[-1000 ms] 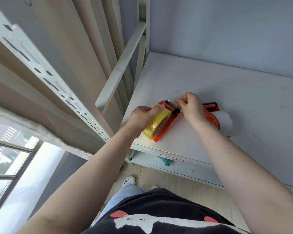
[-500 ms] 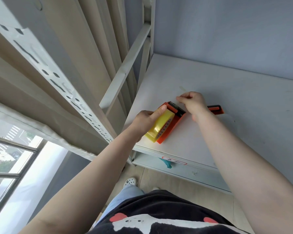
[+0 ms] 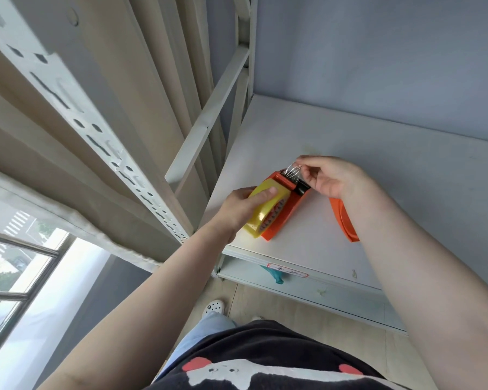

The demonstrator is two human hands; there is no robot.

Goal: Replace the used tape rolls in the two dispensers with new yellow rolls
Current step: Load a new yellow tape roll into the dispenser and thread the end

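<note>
An orange tape dispenser (image 3: 286, 209) lies on the white shelf (image 3: 307, 235) near its front left corner, with a yellow tape roll (image 3: 262, 212) mounted in it. My left hand (image 3: 238, 209) grips that roll from the left, thumb across its top. Pinched in the fingertips of my right hand (image 3: 331, 175) is the clear tape end (image 3: 292, 171), crinkled and held just above the dispenser's black roller end. A second orange dispenser (image 3: 344, 218) shows beside my right forearm, mostly hidden by it.
A grey wall stands behind the shelf. White metal rack posts and a slanted brace (image 3: 209, 116) rise at the left. A lower shelf with a label (image 3: 288, 273) and a teal scrap sits under the front edge. Beige curtains and a window fill the left.
My right hand has lifted slightly from the dispenser's roller end, drawing up a crinkled clear tape end. The left hand has kept its hold on the yellow roll. The camera has tilted.
</note>
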